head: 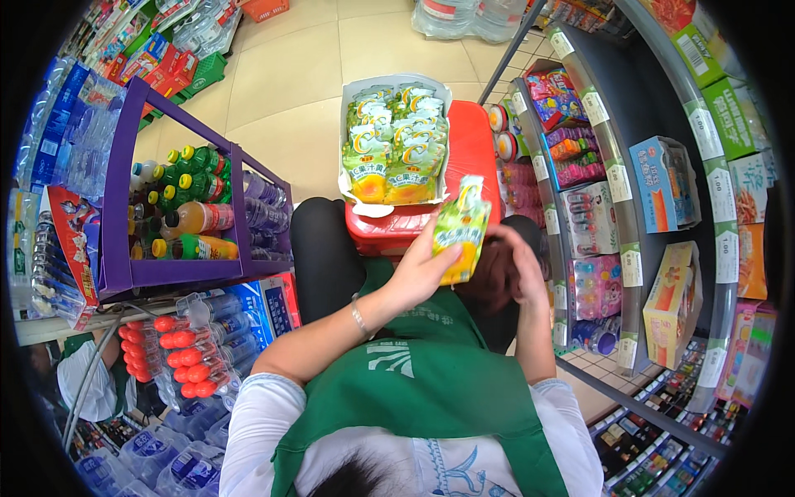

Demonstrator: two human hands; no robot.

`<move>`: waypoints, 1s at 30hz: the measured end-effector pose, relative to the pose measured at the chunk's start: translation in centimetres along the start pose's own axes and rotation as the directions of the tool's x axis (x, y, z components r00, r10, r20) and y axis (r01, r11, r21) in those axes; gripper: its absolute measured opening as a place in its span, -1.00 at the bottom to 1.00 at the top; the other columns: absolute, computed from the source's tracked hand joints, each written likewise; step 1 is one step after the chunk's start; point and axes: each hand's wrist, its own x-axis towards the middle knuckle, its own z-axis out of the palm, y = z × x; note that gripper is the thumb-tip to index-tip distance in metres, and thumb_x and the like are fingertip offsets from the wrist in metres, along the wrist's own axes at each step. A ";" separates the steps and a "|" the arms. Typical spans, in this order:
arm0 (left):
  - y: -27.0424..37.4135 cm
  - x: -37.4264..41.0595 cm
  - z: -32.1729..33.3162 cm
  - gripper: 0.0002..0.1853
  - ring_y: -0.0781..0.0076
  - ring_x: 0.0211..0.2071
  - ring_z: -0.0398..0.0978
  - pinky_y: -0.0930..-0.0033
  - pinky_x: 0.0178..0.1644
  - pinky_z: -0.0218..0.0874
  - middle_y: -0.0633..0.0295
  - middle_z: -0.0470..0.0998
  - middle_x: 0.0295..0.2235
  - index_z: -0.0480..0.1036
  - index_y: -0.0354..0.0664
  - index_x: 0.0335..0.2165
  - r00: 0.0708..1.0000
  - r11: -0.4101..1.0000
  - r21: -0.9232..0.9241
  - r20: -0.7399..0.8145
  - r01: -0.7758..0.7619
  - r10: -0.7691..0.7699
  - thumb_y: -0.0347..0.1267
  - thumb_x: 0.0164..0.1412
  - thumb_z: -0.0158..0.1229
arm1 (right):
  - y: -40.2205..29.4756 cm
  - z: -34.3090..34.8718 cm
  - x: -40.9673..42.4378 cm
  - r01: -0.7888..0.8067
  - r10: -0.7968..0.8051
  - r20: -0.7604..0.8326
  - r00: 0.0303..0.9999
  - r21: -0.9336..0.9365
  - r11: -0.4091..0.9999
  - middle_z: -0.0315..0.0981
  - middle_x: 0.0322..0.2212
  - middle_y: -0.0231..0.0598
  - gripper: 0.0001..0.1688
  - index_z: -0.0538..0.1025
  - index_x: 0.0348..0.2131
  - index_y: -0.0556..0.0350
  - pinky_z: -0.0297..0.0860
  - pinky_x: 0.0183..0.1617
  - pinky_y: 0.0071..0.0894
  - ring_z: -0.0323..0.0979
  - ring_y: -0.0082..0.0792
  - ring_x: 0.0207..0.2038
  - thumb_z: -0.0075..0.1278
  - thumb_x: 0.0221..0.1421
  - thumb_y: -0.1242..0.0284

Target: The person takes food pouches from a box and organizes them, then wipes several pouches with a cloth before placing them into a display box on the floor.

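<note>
Between the thumb and fingers of my left hand point(422, 261) is a green and yellow snack pouch point(461, 233), tilted, its narrow top pointing away from me. My right hand point(523, 264) is just to the right of the pouch, apart from it, with bent fingers spread and nothing seen in them. Beyond my hands, an open white carton point(343, 146) holds several pouches of the same kind, standing in two columns. The carton rests on a red stool point(473, 140) in front of my knees; a torn flap hangs at its near edge.
On the left, a purple rack point(180, 273) holds several drink bottles point(199, 218); shrink-wrapped red-capped bottles point(180, 354) are nearer. To the right, store shelves point(627, 205) carry a blue snack box point(661, 183), a yellow box point(674, 304) and candy packs. Wrapped water bottles point(469, 18) stand on the tiled floor point(286, 74) ahead.
</note>
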 end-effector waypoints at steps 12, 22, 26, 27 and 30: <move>-1.3 3.3 -0.9 -0.64 0.21 -0.06 0.33 0.27 -0.03 0.18 0.11 0.37 -0.10 0.36 -0.24 -0.13 0.909 0.572 0.772 0.021 -0.279 0.416 -0.51 0.03 0.14 | -0.4 -3.2 4.8 -0.240 0.138 -0.498 0.856 -0.146 0.960 0.51 -0.42 -0.29 -0.78 0.51 -0.31 0.27 0.35 -0.32 -0.58 0.45 -0.52 -0.39 0.05 0.04 0.46; 0.4 4.4 -6.9 -0.81 0.32 -0.31 0.33 0.31 -0.20 0.08 0.39 0.46 -0.40 0.52 -0.06 -0.50 0.666 -0.146 0.955 0.286 -0.259 0.688 -0.56 -0.19 0.12 | -1.9 -2.6 8.0 -0.253 -0.174 -0.397 0.901 -0.806 0.535 0.51 -0.36 -0.13 -0.59 0.48 -0.25 0.30 0.33 -0.19 -0.49 0.44 -0.46 -0.29 0.07 0.00 0.30; 1.1 6.1 -7.3 -0.84 0.33 -0.35 0.32 0.30 -0.23 0.08 0.42 0.46 -0.44 0.51 -0.05 -0.57 0.645 -0.164 0.950 0.302 -0.266 0.702 -0.56 -0.22 0.11 | -1.8 -2.9 6.7 -0.205 -0.031 -0.400 0.916 -0.533 0.821 0.50 -0.36 -0.27 -0.66 0.47 -0.22 0.29 0.32 -0.16 -0.53 0.40 -0.52 -0.28 0.04 0.07 0.37; 1.2 6.5 -7.5 -0.85 0.33 -0.35 0.32 0.31 -0.24 0.09 0.42 0.46 -0.44 0.50 -0.05 -0.58 0.641 -0.172 0.946 0.314 -0.275 0.701 -0.56 -0.22 0.12 | -1.7 -2.8 6.3 -0.208 -0.009 -0.400 0.916 -0.495 0.843 0.49 -0.36 -0.29 -0.67 0.47 -0.21 0.28 0.32 -0.17 -0.54 0.39 -0.54 -0.29 0.03 0.08 0.37; 1.8 7.6 -8.5 -0.87 0.35 -0.36 0.32 0.31 -0.27 0.10 0.44 0.46 -0.46 0.46 -0.06 -0.64 0.615 -0.211 0.928 0.363 -0.307 0.700 -0.56 -0.26 0.13 | -1.9 -1.8 5.1 -0.244 0.093 -0.389 0.917 -0.361 0.900 0.44 -0.36 -0.37 -0.71 0.48 -0.19 0.22 0.28 -0.21 -0.64 0.35 -0.61 -0.31 -0.03 0.14 0.41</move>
